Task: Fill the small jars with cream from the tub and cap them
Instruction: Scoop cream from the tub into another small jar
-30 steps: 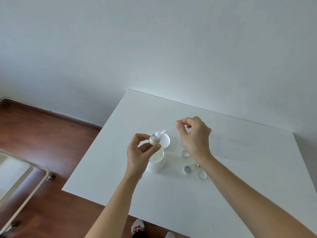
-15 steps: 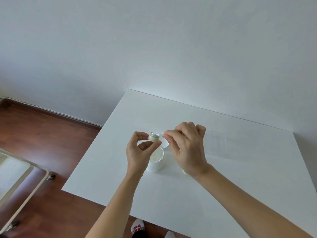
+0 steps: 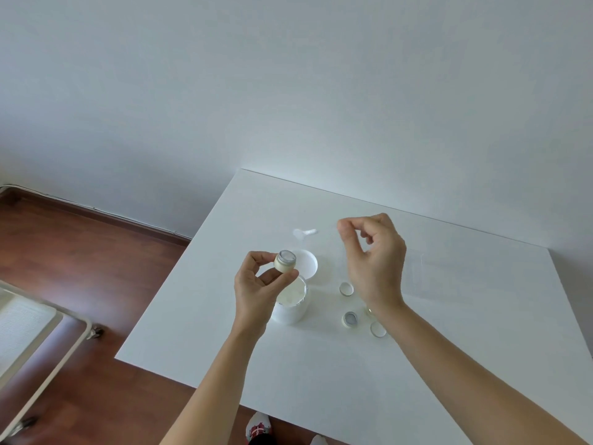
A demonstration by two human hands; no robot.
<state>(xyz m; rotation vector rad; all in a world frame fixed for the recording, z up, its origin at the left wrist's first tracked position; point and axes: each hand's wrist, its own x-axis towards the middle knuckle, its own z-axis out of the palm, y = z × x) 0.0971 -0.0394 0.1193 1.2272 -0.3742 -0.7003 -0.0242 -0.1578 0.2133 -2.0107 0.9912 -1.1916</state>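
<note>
While left hand [image 3: 260,284] pinches small jar [image 3: 285,261], right hand [image 3: 373,256] hovers.

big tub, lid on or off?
Off. The tub stands open with cream showing inside; its round white lid lies on the table behind it.

White table [image 3: 449,364] on wood floor [image 3: 80,258], by wall [image 3: 288,75]

Two bare forearms, no sleeves in view. Left hand [image 3: 260,284] and right hand [image 3: 373,258] without rings, gloves or visible nail polish. A thin pale band or bracelet [image 3: 369,311] just glimpsed at the underside of the right wrist, mostly hidden. At the bottom edge, feet in white socks [image 3: 258,428] patterned with red; pattern too small to make out.
</note>
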